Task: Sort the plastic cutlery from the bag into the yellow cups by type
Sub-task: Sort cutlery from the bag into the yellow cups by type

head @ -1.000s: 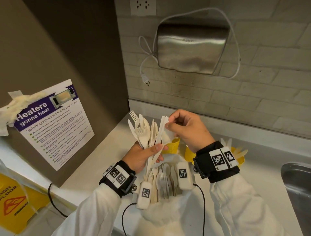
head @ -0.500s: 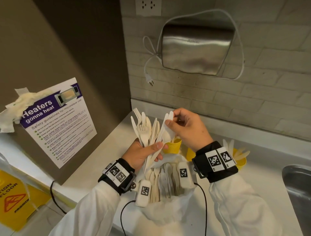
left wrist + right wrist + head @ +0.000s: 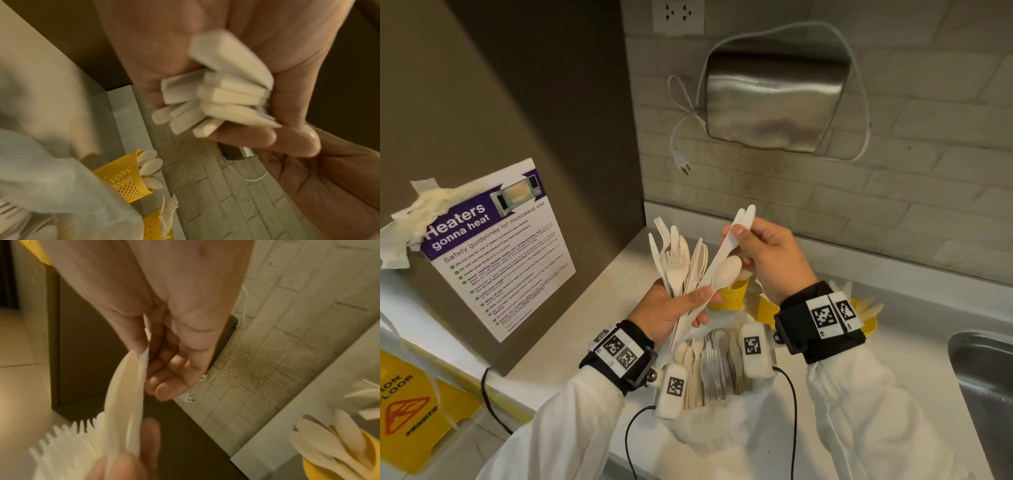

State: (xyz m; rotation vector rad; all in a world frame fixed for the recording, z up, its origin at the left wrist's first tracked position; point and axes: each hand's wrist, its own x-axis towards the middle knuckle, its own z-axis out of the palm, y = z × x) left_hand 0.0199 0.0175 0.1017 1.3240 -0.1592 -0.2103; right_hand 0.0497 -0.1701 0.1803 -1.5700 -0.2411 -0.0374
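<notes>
The left hand [image 3: 667,308] grips a mixed fan of cutlery [image 3: 681,260], forks, knives and spoons, by the handles, above an open bag [image 3: 709,421] on the worktop [image 3: 599,301]. The right hand [image 3: 767,253] pinches the tips of two white knives [image 3: 739,222] between thumb and fingers; their lower ends sit in the fan. Just beyond the bag stand three yellow cups [image 3: 729,294]: the left one holds spoons, the middle one forks, judging from the left wrist view.

To do this well, the right hand should draw the knives straight up along their length while the left loosens slightly, so neighbours do not come along; a spoon [image 3: 726,270] lies against them and may drag. Then drop them in the knife cup.

The right arm hides most of the middle and right cups; what the right cup [image 3: 869,322] holds is hard to tell. The bag's contents are partly covered by wrist gear. The wrist views are blurred and close
</notes>
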